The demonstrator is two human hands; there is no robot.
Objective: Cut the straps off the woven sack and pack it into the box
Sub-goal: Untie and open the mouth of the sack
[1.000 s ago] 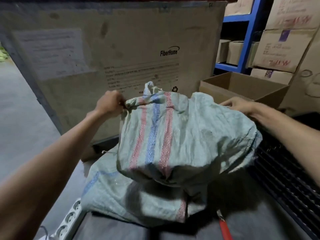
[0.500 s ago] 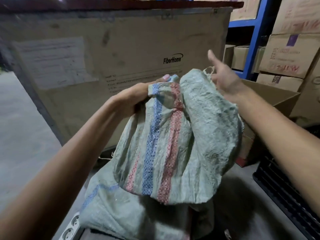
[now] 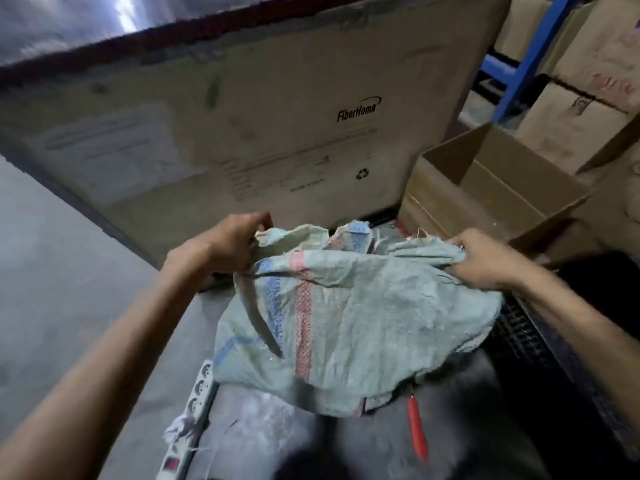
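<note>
Left hand [image 3: 230, 242] grips the upper left edge of the woven sack [image 3: 349, 317], fingers curled round the bunched fabric. Right hand [image 3: 485, 259] clenches the sack's upper right edge, knuckles up, fabric gathered in the fist. Both forearms reach in from the bottom corners. The sack is held stretched between the two hands, top edge lifted, the rest sagging down onto the grey work surface [image 3: 277, 441]. It is pale green, crumpled, with blue and red woven stripes running down left of its middle. A dark strap [image 3: 258, 318] hangs from near the left hand down across the sack's left face.

Just beyond the right hand stands an open cardboard box [image 3: 485, 188], flaps out, nothing visible in the part of the inside that shows. Behind the sack a large cardboard panel [image 3: 242, 126] printed "FiberHome" leans upright. Under the sack's lower right edge a red-handled tool [image 3: 417, 431] lies on the surface; its head is hidden by the sack. A white power strip [image 3: 194, 407] lies along the surface's left edge. A black ribbed crate [image 3: 540, 344] sits to the right, below the right forearm. Stacked cardboard cartons [image 3: 588, 109] and a blue shelf upright [image 3: 523, 57] fill the upper right.
</note>
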